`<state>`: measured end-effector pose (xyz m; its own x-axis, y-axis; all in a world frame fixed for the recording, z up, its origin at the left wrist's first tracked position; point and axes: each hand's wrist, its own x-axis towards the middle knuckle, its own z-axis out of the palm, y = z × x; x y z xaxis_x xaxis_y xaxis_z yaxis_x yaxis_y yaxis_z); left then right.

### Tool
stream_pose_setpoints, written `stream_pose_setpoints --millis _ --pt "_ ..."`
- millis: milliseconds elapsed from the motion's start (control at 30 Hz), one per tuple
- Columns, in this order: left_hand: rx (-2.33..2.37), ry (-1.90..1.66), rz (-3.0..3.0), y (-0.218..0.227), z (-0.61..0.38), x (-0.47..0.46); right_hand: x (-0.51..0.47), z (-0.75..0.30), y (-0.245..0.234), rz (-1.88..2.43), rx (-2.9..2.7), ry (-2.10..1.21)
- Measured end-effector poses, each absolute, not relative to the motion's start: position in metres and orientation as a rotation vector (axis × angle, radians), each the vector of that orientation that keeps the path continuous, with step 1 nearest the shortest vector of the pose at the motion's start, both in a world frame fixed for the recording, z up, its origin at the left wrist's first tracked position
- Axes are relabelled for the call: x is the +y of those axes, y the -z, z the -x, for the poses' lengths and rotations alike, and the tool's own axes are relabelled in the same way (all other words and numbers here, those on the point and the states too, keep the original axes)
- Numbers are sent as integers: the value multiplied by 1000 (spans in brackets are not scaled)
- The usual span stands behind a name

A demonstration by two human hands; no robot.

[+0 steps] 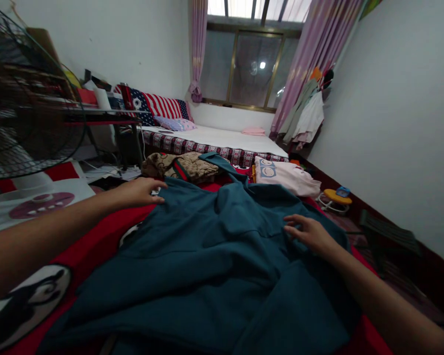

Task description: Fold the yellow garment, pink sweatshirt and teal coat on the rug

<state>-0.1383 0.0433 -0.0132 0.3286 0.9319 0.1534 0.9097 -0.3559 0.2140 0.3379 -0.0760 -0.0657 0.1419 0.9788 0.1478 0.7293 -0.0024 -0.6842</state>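
Observation:
A wide teal garment [229, 241] lies spread and wrinkled over a red bedcover [107, 231] printed with cartoon figures. Its far end narrows to a strip that reaches toward a folded brown patterned cloth. At the garment's upper left edge is my left hand [144, 191], its thumb and fingers apart; whether the fingertips touch the fabric is unclear. My right hand [309, 234] hovers over or rests lightly on the right part of the garment, fingers loosely spread and gripping nothing.
Beyond the garment lie the folded brown patterned cloth [192, 165] and a pale printed garment [286, 177]. A fan [25, 98] stands close on the left. Farther back are a white-topped bed [214, 135] and a cluttered desk. A yellow stool [336, 197] is at right.

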Motion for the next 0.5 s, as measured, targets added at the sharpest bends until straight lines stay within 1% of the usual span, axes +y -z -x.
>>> stream_pose_setpoints --millis 33,133,233,300,367,500 --pt "1735 -411 -2572 15 126 55 -63 -334 67 1766 -1568 -494" --pt "1791 -259 -2645 22 90 77 -27 -322 70 1786 -1486 -408" --pt "1835 3 -2580 34 65 83 5 -315 73 1895 -1578 -150" --pt "1818 95 -2524 42 55 84 24 -315 74 1960 -1580 16" --pt "1757 62 -2424 49 49 85 42 -316 76 2012 -1531 86" --pt "1615 -93 -2157 60 49 95 66 -318 78 2171 -1573 36"
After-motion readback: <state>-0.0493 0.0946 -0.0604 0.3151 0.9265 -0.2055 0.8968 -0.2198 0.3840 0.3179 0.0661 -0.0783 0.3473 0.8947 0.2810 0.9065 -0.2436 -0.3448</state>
